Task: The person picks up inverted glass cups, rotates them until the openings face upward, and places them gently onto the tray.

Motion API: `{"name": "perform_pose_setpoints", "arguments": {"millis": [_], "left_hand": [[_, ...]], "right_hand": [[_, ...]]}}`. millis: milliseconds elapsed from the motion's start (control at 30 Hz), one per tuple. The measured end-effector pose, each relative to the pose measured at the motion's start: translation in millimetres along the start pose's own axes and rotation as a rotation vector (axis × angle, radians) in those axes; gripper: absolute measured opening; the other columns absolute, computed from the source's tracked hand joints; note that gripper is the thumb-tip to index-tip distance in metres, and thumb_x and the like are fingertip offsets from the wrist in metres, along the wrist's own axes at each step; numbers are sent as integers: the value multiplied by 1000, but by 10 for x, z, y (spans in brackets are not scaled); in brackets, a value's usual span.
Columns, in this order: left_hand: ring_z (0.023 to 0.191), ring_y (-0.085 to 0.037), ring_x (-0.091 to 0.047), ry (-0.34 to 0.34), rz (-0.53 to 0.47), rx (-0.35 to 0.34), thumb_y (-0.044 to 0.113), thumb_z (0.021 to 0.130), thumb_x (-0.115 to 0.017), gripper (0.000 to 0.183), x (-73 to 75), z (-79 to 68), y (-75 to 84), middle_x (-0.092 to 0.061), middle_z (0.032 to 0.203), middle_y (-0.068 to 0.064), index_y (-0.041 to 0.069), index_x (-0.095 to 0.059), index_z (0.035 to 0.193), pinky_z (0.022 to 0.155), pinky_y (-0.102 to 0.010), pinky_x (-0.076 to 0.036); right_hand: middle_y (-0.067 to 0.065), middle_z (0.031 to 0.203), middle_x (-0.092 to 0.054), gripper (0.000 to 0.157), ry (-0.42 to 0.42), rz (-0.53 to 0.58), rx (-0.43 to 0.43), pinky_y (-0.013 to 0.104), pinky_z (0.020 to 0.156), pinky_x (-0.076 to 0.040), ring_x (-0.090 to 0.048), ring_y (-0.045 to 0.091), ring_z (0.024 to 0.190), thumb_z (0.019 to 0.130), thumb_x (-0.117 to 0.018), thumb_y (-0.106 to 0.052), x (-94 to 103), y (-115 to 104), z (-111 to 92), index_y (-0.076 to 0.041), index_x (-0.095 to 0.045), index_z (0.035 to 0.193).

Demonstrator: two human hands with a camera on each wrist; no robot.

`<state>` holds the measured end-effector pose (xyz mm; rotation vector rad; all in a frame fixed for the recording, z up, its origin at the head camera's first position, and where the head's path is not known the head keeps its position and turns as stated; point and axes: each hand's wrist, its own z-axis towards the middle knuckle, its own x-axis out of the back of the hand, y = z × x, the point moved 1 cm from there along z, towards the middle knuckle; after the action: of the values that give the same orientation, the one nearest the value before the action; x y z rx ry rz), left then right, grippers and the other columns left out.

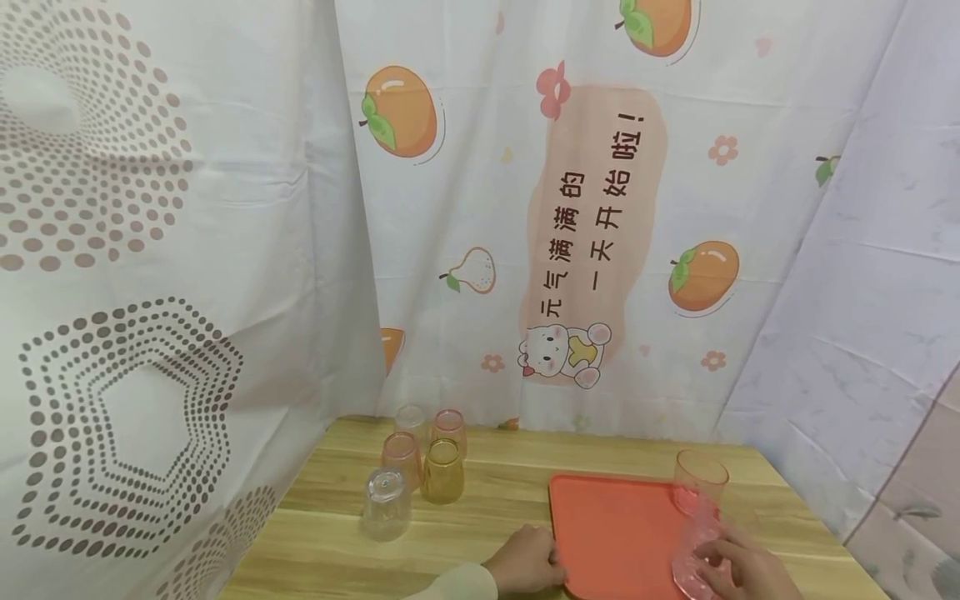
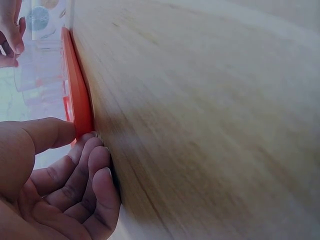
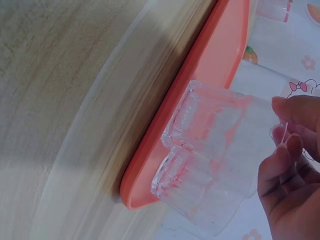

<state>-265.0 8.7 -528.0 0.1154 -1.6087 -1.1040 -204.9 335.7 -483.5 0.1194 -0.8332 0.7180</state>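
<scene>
Right hand point(image 3: 295, 167) pinches the transparent pinkish round tumbler point(image 3: 212, 122) at its rim, base beyond fingertips; left hand point(image 2: 60, 182) pinches the red rectangular tray point(image 2: 77, 95).

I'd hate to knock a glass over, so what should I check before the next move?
1. Tray steadied: ok, left hand pinches its edge.
2. Gripped glass secure: ok, right hand pinches its rim.
3. Gripped glass's base settled on the tray: cannot tell.
4. Far pink glass upright: ok, at the tray's far right corner.
5. Amber glass off the tray: ok, to its left.
</scene>
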Motion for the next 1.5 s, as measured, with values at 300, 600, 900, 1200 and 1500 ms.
{"name": "perform_pose_setpoints", "arguments": {"millis": [300, 600, 900, 1200, 1500], "left_hand": [[35, -4, -11, 6, -9, -6, 13, 78, -66, 48, -3, -16, 1, -18, 39, 13, 17, -32, 44, 34, -19, -11], [34, -3, -12, 12, 40, -24, 15, 79, -67, 49, 9, 0, -11, -20, 38, 13, 17, -34, 44, 34, -18, -12], [35, -2, -16, -11, -15, -19, 13, 80, -67, 45, 65, -49, 47, -24, 39, 14, 16, -39, 45, 36, -19, -15], [35, -1, -32, -16, -24, -7, 17, 82, -71, 35, 114, -72, 26, -43, 41, 14, 15, -59, 50, 39, -17, -32], [40, -1, -41, -1, 40, 13, 22, 82, -73, 27, 188, -103, -58, -52, 47, 16, 19, -66, 56, 44, -18, -40]], "right_hand": [[-20, 79, -47, 41, 43, 51, 18, 7, 47, -26, -33, -9, 54, 59, -84, 2, -47, -125, 59, -23, -65, 86], [-21, 76, -49, 46, 35, 119, 184, 4, 49, -28, -37, -9, 55, 56, -85, 2, -254, -270, 196, -25, -65, 87], [-24, 79, -50, 23, -178, 170, 129, 7, 49, -30, -39, -9, 57, 74, -80, -11, -425, -450, 232, -23, -66, 87], [-18, 80, -52, 8, -327, 296, 181, 9, 50, -34, -41, -10, 61, 84, -72, -18, -749, -497, 229, -17, -67, 90], [-19, 81, -50, 4, -370, 370, 173, 12, 52, -35, -42, -10, 67, 87, -67, -22, -931, -602, 220, -26, -68, 88]]}}
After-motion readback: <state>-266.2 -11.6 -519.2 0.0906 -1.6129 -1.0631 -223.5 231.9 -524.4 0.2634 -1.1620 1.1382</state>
